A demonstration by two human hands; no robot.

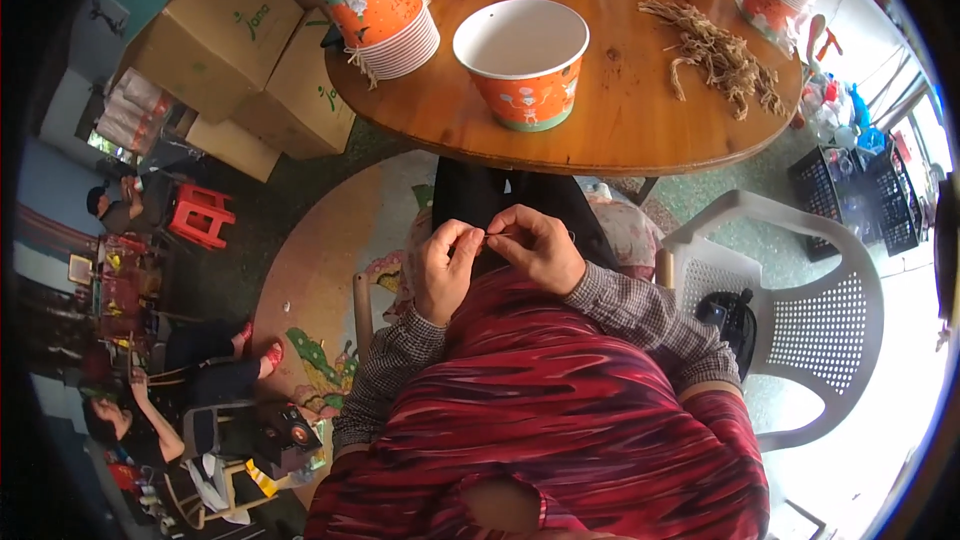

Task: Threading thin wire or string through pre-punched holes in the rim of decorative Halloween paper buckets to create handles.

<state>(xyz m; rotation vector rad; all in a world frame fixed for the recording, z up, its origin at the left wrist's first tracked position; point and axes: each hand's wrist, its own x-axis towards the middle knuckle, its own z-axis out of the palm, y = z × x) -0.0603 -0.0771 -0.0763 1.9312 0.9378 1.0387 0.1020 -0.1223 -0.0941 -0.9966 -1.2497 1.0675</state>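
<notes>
My left hand (442, 270) and my right hand (538, 245) meet over my lap, just below the edge of the round wooden table (620, 130). Both pinch a thin tan cord (497, 233) stretched between the fingertips. An orange paper bucket (524, 62) stands open and upright on the table in front of me. A stack of the same orange buckets (383, 12) lies tilted to its left. A pile of tan cords (718, 55) rests on the table's right side.
A white plastic chair (800, 310) with a dark bag on its seat stands at my right. Cardboard boxes (225, 40) sit at the far left, with a red stool (200, 215) below them. Another person (150, 410) sits low at the left. Black crates (860, 195) lie at the right.
</notes>
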